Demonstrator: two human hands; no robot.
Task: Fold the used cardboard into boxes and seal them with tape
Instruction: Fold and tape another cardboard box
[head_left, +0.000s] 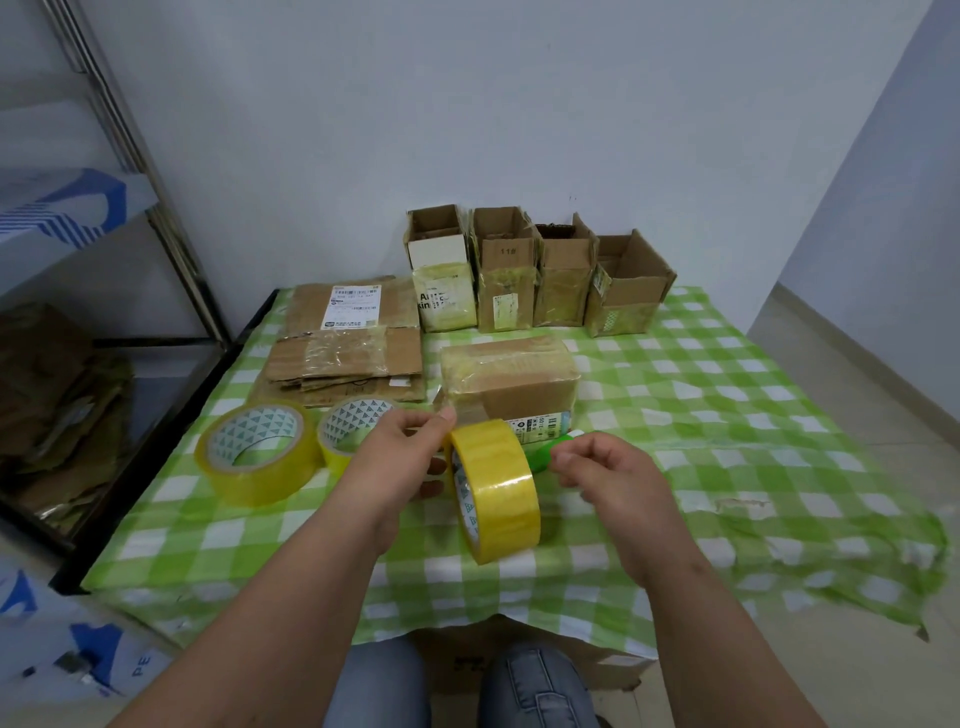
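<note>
My left hand (400, 457) grips a yellow tape roll (496, 488) held upright above the checked table (727, 415), fingers through its core and thumb on the rim. My right hand (608, 478) holds a green-handled tool (545, 452) beside the roll. Just behind them lies a folded cardboard box (511, 379) wrapped in yellowish tape. A stack of flattened cardboard (345, 358) lies at the left rear of the table.
Two more yellow tape rolls (257, 452) (348, 431) lie left of my hands. Several open-topped boxes (535, 270) stand in a row against the wall. A metal shelf (130, 208) with cardboard stands to the left. The tablecloth hangs crumpled at the right front.
</note>
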